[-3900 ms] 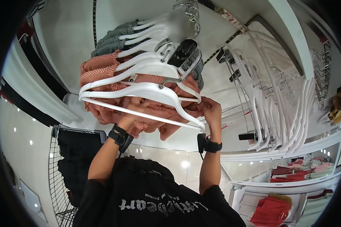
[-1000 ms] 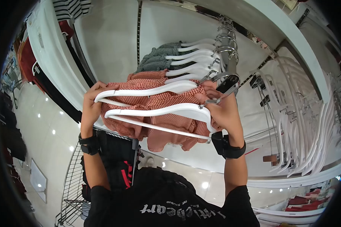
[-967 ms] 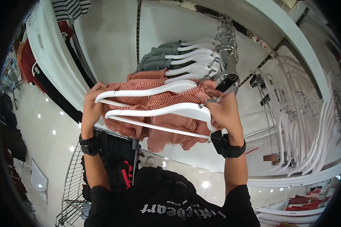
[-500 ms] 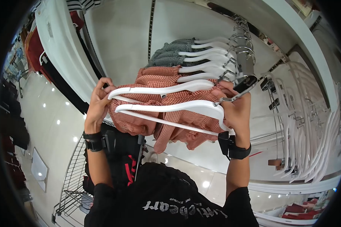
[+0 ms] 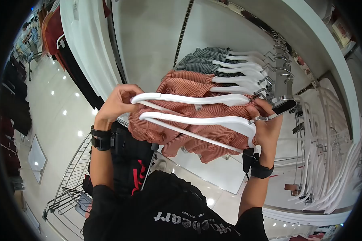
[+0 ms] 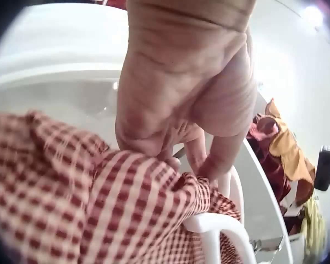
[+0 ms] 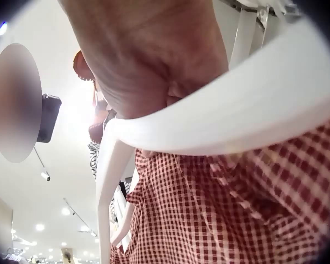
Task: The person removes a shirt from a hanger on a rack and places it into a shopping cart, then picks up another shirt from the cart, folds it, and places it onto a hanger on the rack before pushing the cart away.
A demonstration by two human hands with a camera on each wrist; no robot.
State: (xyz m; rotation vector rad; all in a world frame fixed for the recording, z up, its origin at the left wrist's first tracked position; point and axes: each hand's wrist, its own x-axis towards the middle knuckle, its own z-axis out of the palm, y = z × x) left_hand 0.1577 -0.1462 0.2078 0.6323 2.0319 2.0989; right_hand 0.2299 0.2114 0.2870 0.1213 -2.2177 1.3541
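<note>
Two white hangers, a front one (image 5: 197, 119) and one behind it (image 5: 189, 98), hang at the near end of the rail with red checked garments (image 5: 169, 130). The left hand (image 5: 118, 104) pinches the left end of the rear hanger and the cloth there; in the left wrist view its fingers meet the checked cloth (image 6: 137, 203). The right hand (image 5: 269, 124) reaches behind the front hanger, its fingers on the garment near the hanger hooks. The right wrist view shows a white hanger (image 7: 231, 115) crossing in front of the right hand (image 7: 148, 60), hiding the fingertips.
Green checked garments (image 5: 201, 60) hang farther back on the metal rail (image 5: 283, 84). At the right are many bare white hangers (image 5: 334, 172). A cart (image 5: 70, 168) with black items stands lower left. White and black clothes (image 5: 88, 44) hang at the left.
The view has shifted, so rail and garments appear farther right. Earlier the left hand was under the front garment; it moved to the hanger's left end. The right hand moved from the hanger's right end toward the hooks.
</note>
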